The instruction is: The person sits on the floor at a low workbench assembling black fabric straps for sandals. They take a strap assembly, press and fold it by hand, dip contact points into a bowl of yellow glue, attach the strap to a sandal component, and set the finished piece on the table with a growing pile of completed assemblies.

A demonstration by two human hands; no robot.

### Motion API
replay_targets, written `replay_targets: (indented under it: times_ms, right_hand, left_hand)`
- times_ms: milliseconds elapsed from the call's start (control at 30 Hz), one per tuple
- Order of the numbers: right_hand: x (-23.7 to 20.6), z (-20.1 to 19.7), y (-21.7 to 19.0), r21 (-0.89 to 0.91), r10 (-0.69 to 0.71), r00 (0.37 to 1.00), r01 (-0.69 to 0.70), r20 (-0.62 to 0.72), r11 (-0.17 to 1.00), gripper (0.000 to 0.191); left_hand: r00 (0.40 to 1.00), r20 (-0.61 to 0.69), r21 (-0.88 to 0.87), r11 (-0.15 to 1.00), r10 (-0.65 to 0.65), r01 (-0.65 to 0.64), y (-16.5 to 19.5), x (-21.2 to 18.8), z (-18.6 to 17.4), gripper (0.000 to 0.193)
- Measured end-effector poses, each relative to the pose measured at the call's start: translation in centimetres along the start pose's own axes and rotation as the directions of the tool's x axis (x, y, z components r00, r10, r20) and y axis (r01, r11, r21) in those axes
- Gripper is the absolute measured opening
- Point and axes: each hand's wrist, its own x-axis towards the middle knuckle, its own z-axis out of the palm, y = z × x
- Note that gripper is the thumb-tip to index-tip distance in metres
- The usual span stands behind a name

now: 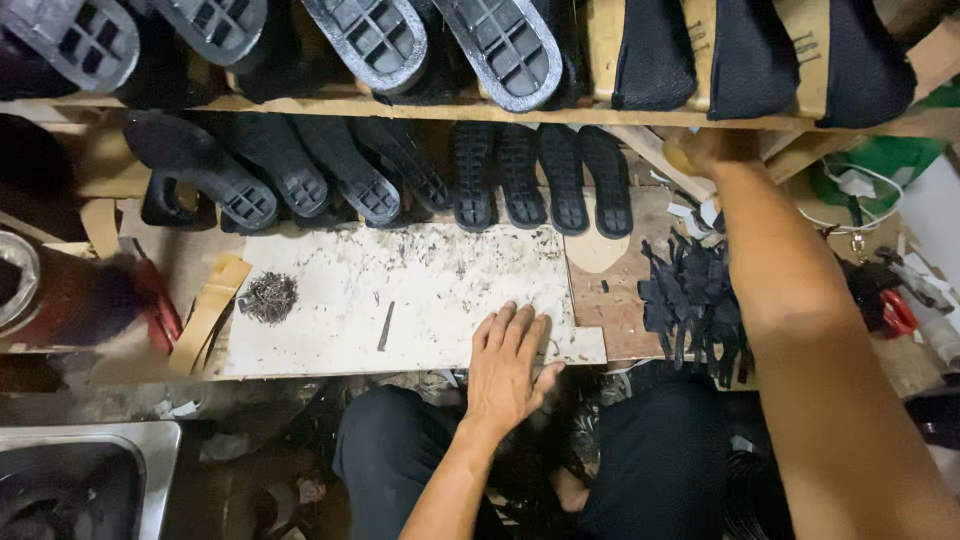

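Note:
My left hand (505, 365) lies flat, fingers apart, on the near edge of a stained white board (400, 270) and holds nothing. My right arm stretches up and to the right. My right hand (722, 150) is under the wooden shelf (400, 108), beside a row of black shoe soles (540, 175). It touches a pale yellowish object (679, 157), but its fingers are hidden. On the board lie a small heap of dark nails (268, 297) and a thin dark sliver (386, 325).
A pile of black strips (695, 300) and a tan insole cutout (597, 245) lie right of the board. More black soles fill the upper shelf (500, 40). Tan strips (205, 310) and a round tin (15, 280) sit at left, a metal basin (90, 480) below, a red-handled tool (897, 312) at right.

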Motion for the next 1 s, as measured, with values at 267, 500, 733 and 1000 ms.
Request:
replay_targets:
  times_ms: [267, 500, 733, 1000]
  right_hand:
    - [-0.5, 0.0, -1.3, -0.234, 0.291, 0.883, -0.215, 0.369, 0.948, 0.053]
    - [-1.8, -1.2, -1.0, -0.272, 0.364, 0.804, -0.26, 0.47, 0.927, 0.062]
    - [-4.6, -2.3, -1.1, -0.105, 0.155, 0.858, -0.118, 0.49, 0.987, 0.075]
    - [-26.1, -3.5, -4.6, 0.499, -0.132, 0.754, -0.282, 0.643, 0.82, 0.022]
  left_hand:
    - [1.0, 0.006, 0.026, 1.0, 0.003, -0.004, -0.4, -0.7, 1.1, 0.066]
    - [1.0, -0.002, 0.045, 0.999, 0.017, -0.017, -0.1, -1.1, 1.3, 0.065]
    - [0.999, -0.004, 0.083, 0.996, 0.036, -0.036, 0.5, -1.5, 1.5, 0.063]
    - [1.0, 0.004, 0.097, 0.995, 0.03, -0.03, 1.3, -1.4, 1.0, 0.068]
